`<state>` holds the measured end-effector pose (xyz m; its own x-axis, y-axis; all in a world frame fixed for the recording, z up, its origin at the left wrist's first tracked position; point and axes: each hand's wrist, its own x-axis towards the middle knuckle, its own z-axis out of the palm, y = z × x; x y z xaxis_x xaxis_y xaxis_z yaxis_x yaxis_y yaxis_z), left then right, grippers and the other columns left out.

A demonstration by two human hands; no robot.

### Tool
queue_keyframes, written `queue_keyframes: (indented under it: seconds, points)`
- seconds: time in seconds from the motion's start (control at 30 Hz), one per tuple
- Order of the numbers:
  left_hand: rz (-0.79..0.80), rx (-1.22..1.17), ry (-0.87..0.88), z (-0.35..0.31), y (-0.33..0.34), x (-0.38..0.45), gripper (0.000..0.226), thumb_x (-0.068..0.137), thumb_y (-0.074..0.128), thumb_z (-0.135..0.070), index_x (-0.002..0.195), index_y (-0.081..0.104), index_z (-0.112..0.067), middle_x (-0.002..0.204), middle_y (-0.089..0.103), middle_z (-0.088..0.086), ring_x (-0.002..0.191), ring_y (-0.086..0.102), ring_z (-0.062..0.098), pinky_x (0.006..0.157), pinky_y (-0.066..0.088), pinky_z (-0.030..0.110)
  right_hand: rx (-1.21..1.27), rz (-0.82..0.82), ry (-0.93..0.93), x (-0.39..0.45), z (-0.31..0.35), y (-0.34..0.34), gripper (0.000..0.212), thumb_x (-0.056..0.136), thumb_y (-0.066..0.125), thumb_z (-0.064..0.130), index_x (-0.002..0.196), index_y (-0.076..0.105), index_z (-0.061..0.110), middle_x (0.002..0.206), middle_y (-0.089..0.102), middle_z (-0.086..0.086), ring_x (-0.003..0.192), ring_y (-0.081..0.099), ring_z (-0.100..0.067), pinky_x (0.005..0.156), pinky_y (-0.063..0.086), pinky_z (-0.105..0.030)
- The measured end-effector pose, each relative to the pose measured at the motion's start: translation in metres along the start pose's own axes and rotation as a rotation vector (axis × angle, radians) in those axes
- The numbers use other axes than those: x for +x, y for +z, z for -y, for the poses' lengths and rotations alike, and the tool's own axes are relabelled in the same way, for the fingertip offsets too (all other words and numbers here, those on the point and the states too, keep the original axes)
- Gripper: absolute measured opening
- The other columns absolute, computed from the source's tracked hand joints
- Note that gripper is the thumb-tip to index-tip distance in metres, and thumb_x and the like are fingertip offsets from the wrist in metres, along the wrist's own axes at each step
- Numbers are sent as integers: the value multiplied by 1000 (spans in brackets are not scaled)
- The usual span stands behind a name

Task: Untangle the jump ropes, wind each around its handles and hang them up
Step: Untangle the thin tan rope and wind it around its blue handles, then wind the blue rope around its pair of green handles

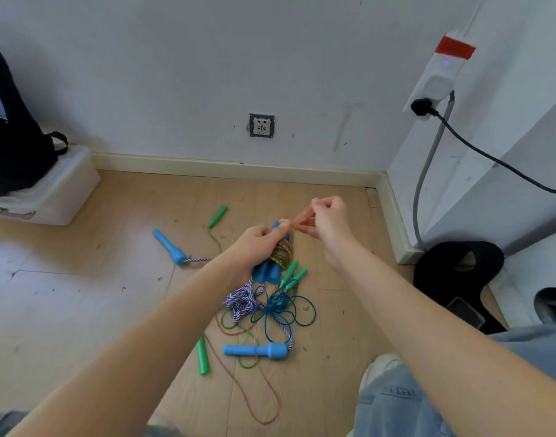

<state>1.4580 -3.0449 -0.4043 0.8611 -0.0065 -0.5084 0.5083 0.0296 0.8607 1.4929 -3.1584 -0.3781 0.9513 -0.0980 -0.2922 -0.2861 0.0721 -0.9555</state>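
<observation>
The left hand (254, 244) grips a pair of blue handles (267, 272) held together, w/ multicolor rope (283, 255) wound round them. The right hand (328, 220) is just beside it, up a bit, pinching a stretched orange band (301, 219) that runs to the top of the handles.

Below the hands, on the wood floor (81, 294), lies a messy pile: a teal rope (286, 307), a purple-and-white rope (240, 299), a thin red rope (254, 402) and a thin green one, all crossing each other. 2 green handles (292, 277) lie side by side near the pile. 1 more green handle (203, 356) lies lower left, another (218, 215) far up by itself. A blue handle (256, 350) lies flat at the pile's bottom, another (169, 246) off to the left.
</observation>
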Motion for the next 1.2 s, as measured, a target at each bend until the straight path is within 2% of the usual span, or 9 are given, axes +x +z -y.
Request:
queue_keyframes:
  seconds: [0.17,0.33,0.43,0.53,0.73,0.8,0.9,1.0,1.2]
  points:
    - [52,-112,-120,34,-11,31,27,83,67,-18,101,56,-3,80,65,8,60,66,12,53,56,26,-15,-48,182,48,-55,-2,22,99,37,14,77,34,13,77,53,-11,52,60,-20,40,51,-23]
    - [-148,-135,-209,63,-11,86,28,87,62,-26,102,50,-5,96,59,11,72,63,21,57,59,29,137,-222,372,94,-102,-18,10,98,29,7,96,39,7,94,61,-24,80,64,-32,63,56,-35]
    - [-198,-106,-197,82,-6,117,17,91,56,-18,98,47,-6,85,56,8,67,61,19,55,56,23,296,-365,432,126,-124,-34,33,93,26,-4,123,40,-5,110,58,-32,87,65,-35,66,56,-36]
    - [-138,349,-108,112,-2,138,10,90,58,-18,94,53,-11,93,60,8,76,60,19,68,51,30,459,-459,471,151,-143,-46,36,95,25,-3,127,40,-13,117,56,-30,102,61,-37,60,57,-28]
    - [258,1461,-57,176,1,136,56,85,62,-36,130,41,-12,128,47,8,121,40,28,99,37,36,545,-461,609,159,-181,-50,21,95,32,-2,103,51,-2,126,55,-25,114,55,-34,93,48,-35]
    - [192,1591,-1,178,4,135,40,90,54,-27,126,47,-13,128,49,7,122,40,28,97,37,38,499,-418,655,153,-187,-51,22,95,32,0,105,50,5,129,53,-21,113,55,-32,87,47,-36]
    - [88,1360,86,160,5,134,26,91,52,-23,114,58,-12,114,61,9,112,51,29,91,40,34,427,-404,681,141,-186,-57,28,94,30,-2,116,46,0,128,55,-20,95,62,-29,71,49,-25]
    - [32,1106,130,116,1,121,24,93,50,-23,108,63,-9,96,65,5,94,58,24,74,39,24,209,-231,681,118,-167,-53,28,94,35,3,118,49,-3,112,61,-19,60,48,-17,43,44,-17]
    - [-22,520,153,14,-21,62,24,97,42,-16,80,58,-11,78,65,9,70,60,20,63,49,25,-18,614,448,59,-78,-21,19,95,47,31,91,63,23,76,70,7,67,64,-8,59,52,-19]
